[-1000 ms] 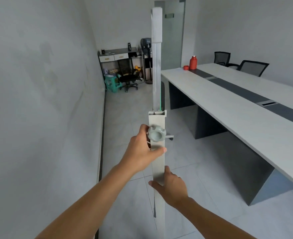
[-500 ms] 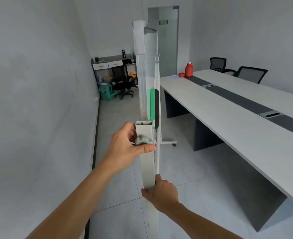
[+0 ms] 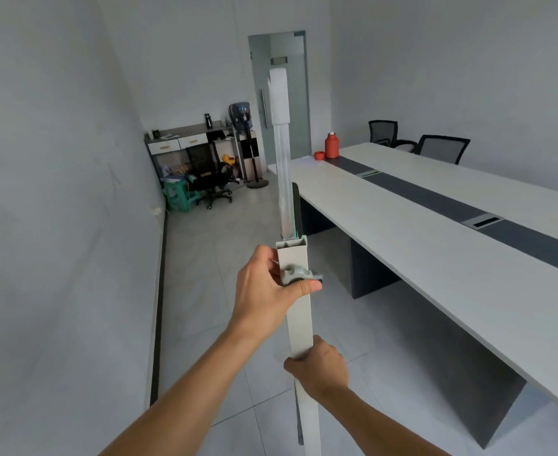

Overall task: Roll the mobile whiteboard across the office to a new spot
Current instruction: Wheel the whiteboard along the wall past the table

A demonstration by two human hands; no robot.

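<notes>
The mobile whiteboard stands edge-on in the aisle between the wall and the long table — its post clamped in both fists: the left hand just below the knob, the right hand lower down.

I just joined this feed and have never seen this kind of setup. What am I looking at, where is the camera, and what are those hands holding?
There is no robot here: a person wears one wide-angle camera on the head, looking forward and down, so you see their own bare arms. Both hands grip the upright post of the mobile whiteboard, seen edge-on. The left hand holds it high, thumb just under a grey knob; the right hand grips lower down. To the right stands a long conference table carrying a red bottle at its far end. Ahead are tiled floor, a cluttered desk and a glass door.
</notes>
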